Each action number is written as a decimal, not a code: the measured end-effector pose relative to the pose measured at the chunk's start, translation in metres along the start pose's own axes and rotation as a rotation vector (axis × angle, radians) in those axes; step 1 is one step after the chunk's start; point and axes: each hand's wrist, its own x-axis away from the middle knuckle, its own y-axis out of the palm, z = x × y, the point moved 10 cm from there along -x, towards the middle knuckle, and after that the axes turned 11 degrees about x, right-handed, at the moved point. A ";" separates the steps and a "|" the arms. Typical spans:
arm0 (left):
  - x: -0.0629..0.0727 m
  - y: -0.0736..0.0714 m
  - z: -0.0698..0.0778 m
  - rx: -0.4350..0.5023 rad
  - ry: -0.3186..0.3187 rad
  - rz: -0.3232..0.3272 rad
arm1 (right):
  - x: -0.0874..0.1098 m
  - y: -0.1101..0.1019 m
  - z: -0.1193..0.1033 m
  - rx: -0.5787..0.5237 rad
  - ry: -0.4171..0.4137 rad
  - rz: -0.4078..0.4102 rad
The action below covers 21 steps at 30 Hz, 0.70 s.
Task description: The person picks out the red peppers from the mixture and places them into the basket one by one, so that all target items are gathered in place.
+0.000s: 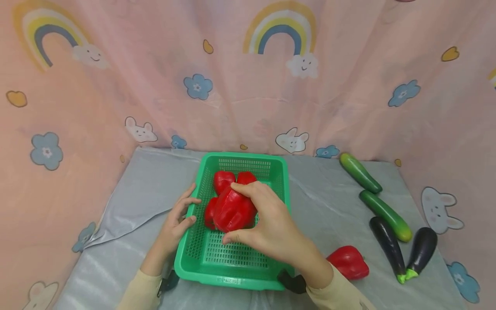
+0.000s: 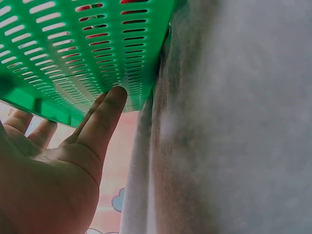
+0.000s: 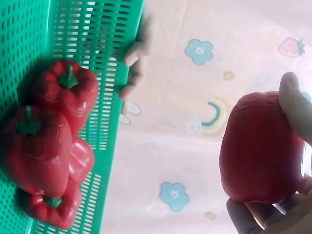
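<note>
Left hand (image 1: 172, 226): fingers extended against the green basket (image 1: 240, 282); a slack brace could let it slide. Basket peppers (image 1: 224, 181) (several, clustered) could shift if struck. Right hand (image 1: 271, 228) grips a red pepper (image 1: 234, 211) above them, clearance hard to judge from overhead; early release could bounce it out.

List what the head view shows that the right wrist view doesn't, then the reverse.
Only the head view: two zucchini, two eggplants, and a loose red pepper on the grey cloth outside the basket.

Only the right wrist view: green stems on peppers inside the basket.

Both: the green basket with red peppers in it, the right hand holding a red pepper, the left hand at the basket's rim, and the patterned pink curtain.
</note>
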 end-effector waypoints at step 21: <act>0.000 0.002 0.001 0.003 -0.016 0.003 | -0.012 0.067 0.022 0.034 -0.094 -0.374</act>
